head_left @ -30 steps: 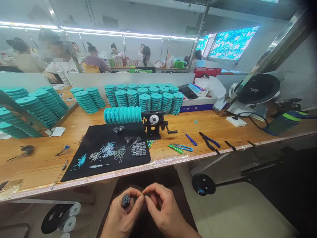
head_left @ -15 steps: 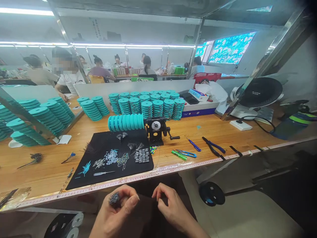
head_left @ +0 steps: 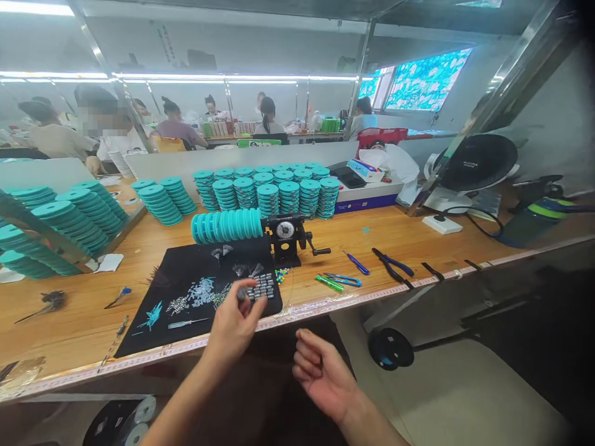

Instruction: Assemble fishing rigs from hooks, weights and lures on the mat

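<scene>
My left hand point(head_left: 236, 319) hovers over the front of the black mat point(head_left: 179, 266), beside rows of small grey cylinders point(head_left: 263, 286). Its thumb and forefinger are bent and apart. Between its curled fingers shows a bit of a dark bristly bundle point(head_left: 242, 293), mostly hidden. My right hand point(head_left: 323, 371) is in front of the table edge, fingers curled and fingertips pinched; whatever they hold is too small to make out. The mat carries pale translucent bits point(head_left: 201, 291), small metal parts point(head_left: 177, 305), turquoise sticks point(head_left: 151, 316) and a screwdriver point(head_left: 186, 323).
Behind the mat, turquoise spools point(head_left: 227, 227) sit on a black hand-cranked winder point(head_left: 284, 238). Stacked spools point(head_left: 267, 198) line the back. Pliers point(head_left: 393, 266), blue snips point(head_left: 343, 280), a green tool point(head_left: 329, 283) and a blue pen-like tool point(head_left: 357, 263) lie at right. Co-workers sit beyond the partition.
My left hand has moved up and forward from below the table edge to over the mat. My right hand has turned and curled its fingers more tightly. The whole view has shifted slightly.
</scene>
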The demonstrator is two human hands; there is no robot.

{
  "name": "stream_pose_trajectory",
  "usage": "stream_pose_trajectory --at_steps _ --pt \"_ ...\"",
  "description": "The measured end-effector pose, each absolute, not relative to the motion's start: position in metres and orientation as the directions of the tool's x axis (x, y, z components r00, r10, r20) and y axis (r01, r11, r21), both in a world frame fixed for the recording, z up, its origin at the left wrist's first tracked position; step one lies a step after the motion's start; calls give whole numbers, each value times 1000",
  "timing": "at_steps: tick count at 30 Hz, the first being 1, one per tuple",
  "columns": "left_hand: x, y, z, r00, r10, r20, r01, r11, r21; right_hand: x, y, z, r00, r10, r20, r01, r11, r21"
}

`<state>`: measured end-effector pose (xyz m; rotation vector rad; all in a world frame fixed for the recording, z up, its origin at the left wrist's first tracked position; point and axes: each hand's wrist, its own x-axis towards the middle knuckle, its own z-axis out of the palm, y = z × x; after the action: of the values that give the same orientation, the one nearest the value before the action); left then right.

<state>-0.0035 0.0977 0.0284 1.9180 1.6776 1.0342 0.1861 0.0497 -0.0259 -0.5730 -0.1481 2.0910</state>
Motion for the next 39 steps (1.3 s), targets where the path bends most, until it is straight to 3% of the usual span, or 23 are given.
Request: stream_pose_trajectory --at_steps 6,10,14,16,18,20,22,25,30,36,39 --pt "-3 153 0 114 919 378 766 -323 556 206 58 -7 -483 783 -392 -792 -582 -186" --pt "2 149 9 171 900 401 775 -374 509 208 55 7 -486 784 -387 -804 -574 -153" --pt "10 112 32 209 907 365 742 -390 545 207 54 15 -509 787 -348 -807 -577 -127" --pt "16 86 39 310 917 250 672 -397 625 206 53 19 -534 788 -306 -803 -586 -108" --pt "21 62 40 472 881 28 504 -296 811 204 53 23 -553 786 -276 -796 -596 -103" --pt "26 44 36 596 792 -132 303 -69 951 201 52 26 -562 782 -268 -788 -605 -114" --pt "27 33 29 614 768 -183 157 107 982 198 52 29 -564 782 -266 -783 -608 -128" --pt "27 26 16 530 817 -228 82 218 973 194 51 32 -551 785 -283 -782 -604 -153" --pt "29 20 1 503 841 -197 116 160 980 189 50 29 -509 802 -314 -756 -590 -282" --pt "31 14 0 399 909 -122 484 -96 870 181 44 20 -457 836 -303 -738 -547 -395" --pt "24 14 8 413 906 -88 457 -123 881 178 39 23 -433 865 -254 -691 -500 -523"
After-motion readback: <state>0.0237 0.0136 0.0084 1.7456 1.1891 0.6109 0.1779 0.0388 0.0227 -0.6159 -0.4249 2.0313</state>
